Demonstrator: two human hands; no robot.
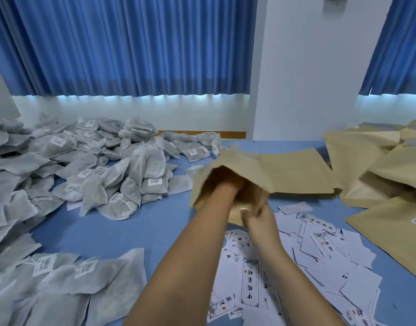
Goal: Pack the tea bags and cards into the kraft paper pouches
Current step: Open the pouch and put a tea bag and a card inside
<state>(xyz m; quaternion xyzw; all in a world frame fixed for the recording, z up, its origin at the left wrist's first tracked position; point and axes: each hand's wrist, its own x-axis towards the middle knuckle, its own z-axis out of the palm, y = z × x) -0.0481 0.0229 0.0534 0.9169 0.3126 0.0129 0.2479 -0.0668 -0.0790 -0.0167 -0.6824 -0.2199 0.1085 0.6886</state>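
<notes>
Kraft-brown paper pouch [237,165] is up off the blue worktop [155,222] at centre frame, mouth gaping toward the camera, and the left hand [228,184] is plunged right inside it, past the wrist. The paper hides its fingers, so I cannot tell whether they are curled or spread. The right hand [258,220] is at the near lip of the mouth, fingers [245,214] pinching the lower edge of the paper. Behind the held pouch lies a flat stack of matching kraft pouches [301,170], with a looser pile of more kraft pouches [378,175] off to the right. On the left, a big heap of grey-white mesh tea bags [96,161] with barcode labels covers the worktop. Under the right forearm, white cards [315,252] printed with black characters lie scattered. Blue pleated curtains [131,43] hang behind.
</notes>
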